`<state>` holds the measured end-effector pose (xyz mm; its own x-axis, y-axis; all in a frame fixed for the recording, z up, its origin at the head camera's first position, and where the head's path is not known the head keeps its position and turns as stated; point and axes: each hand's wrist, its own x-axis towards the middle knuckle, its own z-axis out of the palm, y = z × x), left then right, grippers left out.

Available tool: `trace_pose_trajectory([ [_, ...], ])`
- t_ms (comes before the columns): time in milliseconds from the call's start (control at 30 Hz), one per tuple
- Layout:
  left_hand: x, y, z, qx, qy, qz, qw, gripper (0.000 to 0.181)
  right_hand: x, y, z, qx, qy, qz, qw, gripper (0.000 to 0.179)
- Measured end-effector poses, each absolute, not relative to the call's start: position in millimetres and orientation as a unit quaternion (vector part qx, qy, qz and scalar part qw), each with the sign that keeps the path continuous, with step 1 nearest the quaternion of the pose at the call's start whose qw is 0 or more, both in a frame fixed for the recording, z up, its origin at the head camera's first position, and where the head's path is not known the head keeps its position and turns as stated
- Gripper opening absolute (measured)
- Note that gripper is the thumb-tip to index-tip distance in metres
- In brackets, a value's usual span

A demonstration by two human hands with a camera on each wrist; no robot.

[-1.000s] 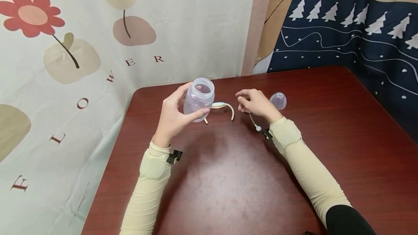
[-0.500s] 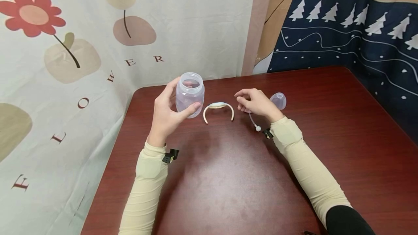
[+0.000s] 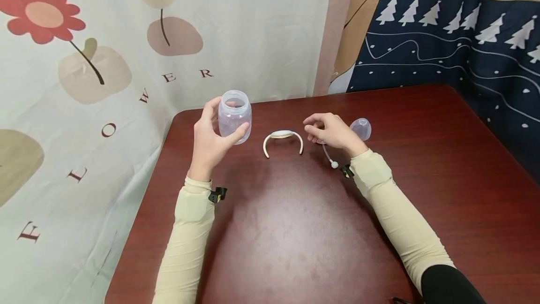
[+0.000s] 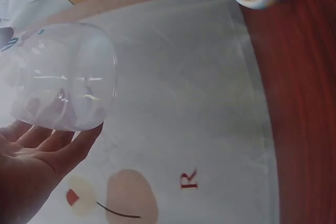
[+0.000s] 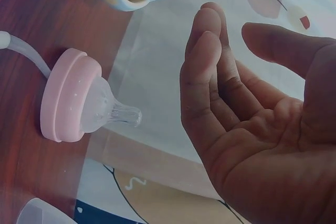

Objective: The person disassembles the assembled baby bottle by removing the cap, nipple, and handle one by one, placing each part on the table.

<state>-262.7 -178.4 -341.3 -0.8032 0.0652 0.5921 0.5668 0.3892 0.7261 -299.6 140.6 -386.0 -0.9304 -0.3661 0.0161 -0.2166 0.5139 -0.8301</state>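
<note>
My left hand (image 3: 208, 142) grips a clear, open-necked baby bottle (image 3: 235, 123) around its side, thumb in front and fingers behind. The bottle is held upright above the table's far left part; in the left wrist view its clear wall (image 4: 94, 77) is seen up close. My right hand (image 3: 334, 131) hovers with loosely bent fingers and holds nothing. Beside it, in the right wrist view, a clear bottle nipple (image 5: 105, 106) in a pink collar (image 5: 68, 98) stands on the table. Its straw (image 3: 326, 153) ends in a small white weight; the hand mostly hides the nipple from the head view.
A cream bottle handle (image 3: 281, 134) with two curved arms lies on the table (image 3: 287, 229) between my hands. Right of my right hand stands a clear domed cap (image 3: 361, 129). Printed curtains (image 3: 253, 27) hang behind the table.
My left hand has carried the bottle leftward and slightly away, so the handle is fully uncovered. The right hand has stayed almost in place.
</note>
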Motion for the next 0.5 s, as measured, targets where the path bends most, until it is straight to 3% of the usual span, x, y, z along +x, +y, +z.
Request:
trace_pose_trajectory([
  [267,-283.9,-195.4,-365.0,-0.172,-0.823,-0.492,0.227,0.066,-300.5,139.6,-387.7,-0.171,0.865,-0.465,0.083,0.028],
  [500,-294.3,-200.6,-379.5,-0.145,-0.868,-0.447,0.16,0.07,-300.8,140.3,-387.7,-0.173,0.865,-0.465,0.082,0.032],
])
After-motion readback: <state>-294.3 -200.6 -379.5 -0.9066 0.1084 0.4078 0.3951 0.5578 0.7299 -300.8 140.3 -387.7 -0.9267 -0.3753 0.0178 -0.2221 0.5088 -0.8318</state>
